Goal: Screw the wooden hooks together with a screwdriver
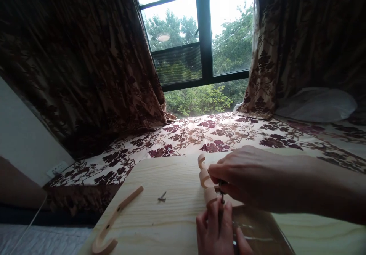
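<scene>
A light wooden piece with several curved hooks (211,194) lies near the middle of the wooden tabletop (171,224). My left hand (215,230) is at its near end, fingers closed around that end. Over its right side reaches my right hand (238,175), fingers curled in a pinch. Something dark and thin shows under the right fingers; its kind is mostly hidden. A small dark screw (222,199) stands just above the left fingertips. Beneath the hands lies a brown, glossy flat item (259,228), perhaps wrapped in clear plastic.
A single wooden hook (114,218) with dark holes lies on the tabletop's left. Two loose screws (162,197) rest between it and my hands. Behind the table are a flowered cloth (194,135), curtains (114,56) and a window (206,37). A socket strip (58,168) is at left.
</scene>
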{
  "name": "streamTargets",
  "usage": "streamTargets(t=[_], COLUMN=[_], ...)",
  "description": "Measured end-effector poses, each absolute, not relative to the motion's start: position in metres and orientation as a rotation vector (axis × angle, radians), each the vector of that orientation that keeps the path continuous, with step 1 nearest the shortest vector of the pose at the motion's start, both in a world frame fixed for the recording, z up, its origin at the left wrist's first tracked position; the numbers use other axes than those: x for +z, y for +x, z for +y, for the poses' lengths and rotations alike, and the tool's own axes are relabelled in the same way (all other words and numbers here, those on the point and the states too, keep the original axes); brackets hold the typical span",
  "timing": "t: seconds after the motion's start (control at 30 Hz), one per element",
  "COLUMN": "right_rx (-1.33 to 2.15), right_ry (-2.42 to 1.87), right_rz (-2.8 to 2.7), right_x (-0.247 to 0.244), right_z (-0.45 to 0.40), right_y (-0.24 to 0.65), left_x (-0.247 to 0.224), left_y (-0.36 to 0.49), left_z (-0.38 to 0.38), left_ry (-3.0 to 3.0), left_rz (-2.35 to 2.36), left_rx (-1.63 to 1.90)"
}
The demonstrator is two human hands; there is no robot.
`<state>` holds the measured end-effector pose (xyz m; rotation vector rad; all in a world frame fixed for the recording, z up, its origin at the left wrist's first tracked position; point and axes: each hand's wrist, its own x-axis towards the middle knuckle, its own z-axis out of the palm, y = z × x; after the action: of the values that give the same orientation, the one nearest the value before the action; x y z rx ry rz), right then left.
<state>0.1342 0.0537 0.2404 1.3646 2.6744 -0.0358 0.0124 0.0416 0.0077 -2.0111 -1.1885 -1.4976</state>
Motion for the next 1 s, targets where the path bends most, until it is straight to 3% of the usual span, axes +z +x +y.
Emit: streamTargets(t=[0.3, 0.6, 0.87, 1.0], right_rx=[0.05, -0.098, 0.0, 0.042], right_ry=[1.508, 1.358, 1.492, 1.503], right_rz=[2.822, 2.747, 2.893, 2.821], right_x=[0.211, 0.238, 0.209, 0.217], right_z=[0.06, 0.056, 0.061, 0.058], right_y=[0.146, 0.142, 0.151, 0.151], left_x=[0.009, 0.016, 0.018, 0.019], left_y=[0.021, 0.019, 0.018, 0.018], left_z=[0.04, 0.035, 0.032, 0.03], left_ry=[-1.989, -2.039, -2.112, -2.113], left_rz=[-1.235, -1.246, -1.238, -1.274], left_rx=[-1.63, -1.581, -1.623, -1.584])
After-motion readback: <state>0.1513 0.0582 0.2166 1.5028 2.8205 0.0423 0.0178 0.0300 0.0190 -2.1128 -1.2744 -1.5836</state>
